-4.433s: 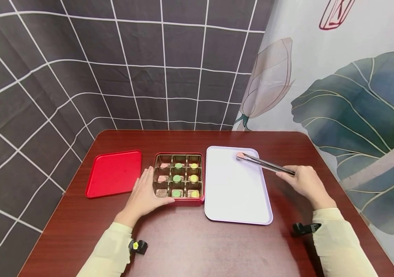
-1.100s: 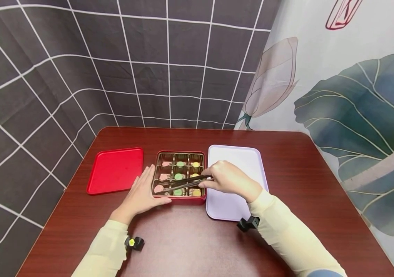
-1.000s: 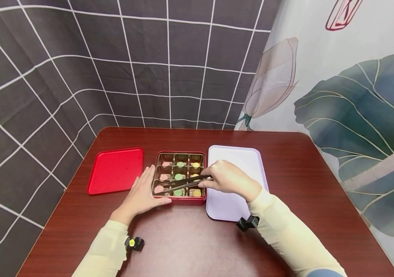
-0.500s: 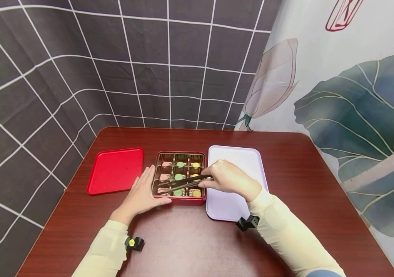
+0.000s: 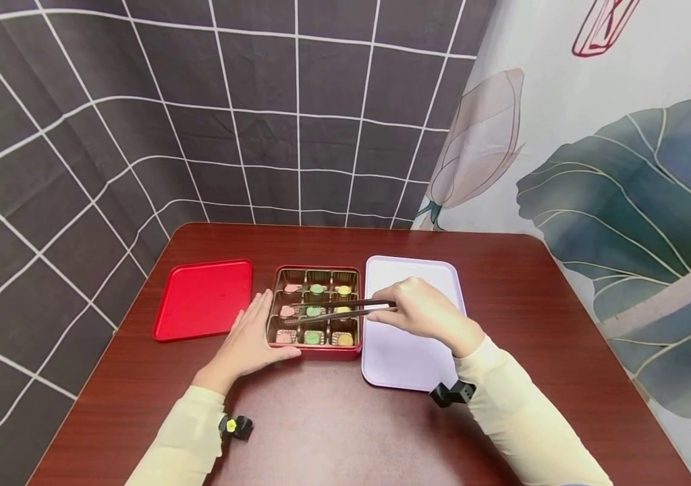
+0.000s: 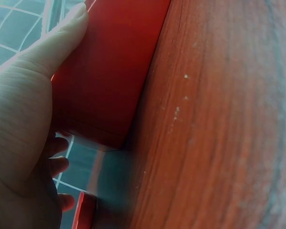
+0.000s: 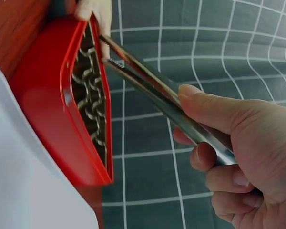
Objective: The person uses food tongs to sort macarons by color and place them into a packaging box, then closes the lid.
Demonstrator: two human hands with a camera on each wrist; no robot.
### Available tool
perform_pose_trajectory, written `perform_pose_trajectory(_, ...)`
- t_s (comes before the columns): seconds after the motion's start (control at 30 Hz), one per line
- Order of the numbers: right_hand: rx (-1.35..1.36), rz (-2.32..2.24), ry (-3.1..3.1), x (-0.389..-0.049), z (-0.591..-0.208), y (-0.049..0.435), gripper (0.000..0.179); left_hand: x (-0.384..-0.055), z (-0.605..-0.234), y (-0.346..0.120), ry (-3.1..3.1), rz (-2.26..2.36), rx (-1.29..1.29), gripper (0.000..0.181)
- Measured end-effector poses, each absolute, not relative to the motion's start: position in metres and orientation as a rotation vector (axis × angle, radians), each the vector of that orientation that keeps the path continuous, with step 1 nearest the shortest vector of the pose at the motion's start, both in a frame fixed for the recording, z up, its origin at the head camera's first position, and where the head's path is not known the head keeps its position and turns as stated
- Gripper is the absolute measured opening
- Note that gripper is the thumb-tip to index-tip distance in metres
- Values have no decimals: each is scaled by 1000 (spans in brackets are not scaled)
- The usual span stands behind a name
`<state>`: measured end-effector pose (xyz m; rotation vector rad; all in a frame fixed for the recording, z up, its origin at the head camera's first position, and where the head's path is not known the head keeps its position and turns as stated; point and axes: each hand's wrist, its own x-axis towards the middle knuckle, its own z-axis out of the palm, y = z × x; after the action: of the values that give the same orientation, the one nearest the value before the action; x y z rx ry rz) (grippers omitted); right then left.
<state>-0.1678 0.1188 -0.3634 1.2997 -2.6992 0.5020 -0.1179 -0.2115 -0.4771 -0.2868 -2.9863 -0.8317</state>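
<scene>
A red box (image 5: 330, 353) with a gold divided insert holds small round pink, green and yellow pieces, one per compartment. The front-left compartment contains a pink piece (image 5: 285, 335). My left hand (image 5: 245, 344) rests against the box's front-left corner, fingers straight along the left side and thumb along the front. With my right hand (image 5: 421, 310) I grip metal tongs (image 7: 157, 100) between thumb and curled fingers. Their serrated tips are apart with nothing between them, over the left side of the box. In the right wrist view the tips sit just above the box's rim.
A white tray (image 5: 406, 361) lies right of the box, partly under my right hand. To the left is a flat red lid (image 5: 202, 300). All stand on a dark red wooden table (image 5: 321, 405), with a grey grid-patterned cloth (image 5: 248, 135) behind.
The tongs brought a pink piece from the white tray to the front-left compartment, where it was let go. My right hand then moved back right and the tongs lifted. My left hand stayed put.
</scene>
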Motion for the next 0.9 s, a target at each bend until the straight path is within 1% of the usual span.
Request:
perform_pose_trajectory(0.2, 1184, 572, -2687, -168, -362, 149, 13, -117, -476, -211, -2984, -836, -287, 132)
perform_pose_trajectory(0.57, 886, 679, -2697, -169, -370, 212, 14, -118, -478, -211, -2983, -840, -282, 131)
perform_pose_trajectory(0.73, 705, 680, -2727, -167, -373, 239, 28, -118, -478, -211, -2982, -847, -282, 131)
perform_pose_trajectory(0.9, 543, 676, -2744, -165, -376, 263, 34, -118, -478, -211, -2982, -850, -278, 132)
